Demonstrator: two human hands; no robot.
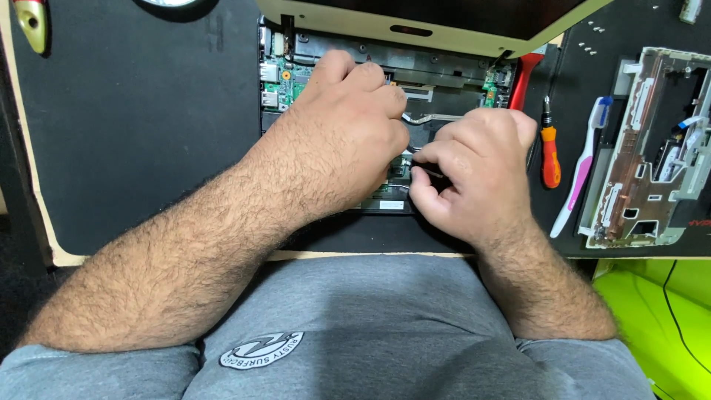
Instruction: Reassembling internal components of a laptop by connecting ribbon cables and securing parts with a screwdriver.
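right hand point(468, 172) grip pinching thin cable point(424, 170) | left hand point(348, 122) grip curled, pressing opened laptop point(444, 96) at 12 o'clock | risk: hard tug could tear cable

This looks like an electronics repair bench. A black mat point(133, 126) covers the worktop point(33, 222), and on it lies an opened laptop point(444, 81) with its green circuit board point(285, 78) bared. Beside it rest an orange-handled screwdriver point(549, 152), a pink and white toothbrush point(581, 170), a few loose screws point(589, 41) and a removed laptop cover panel point(652, 148).
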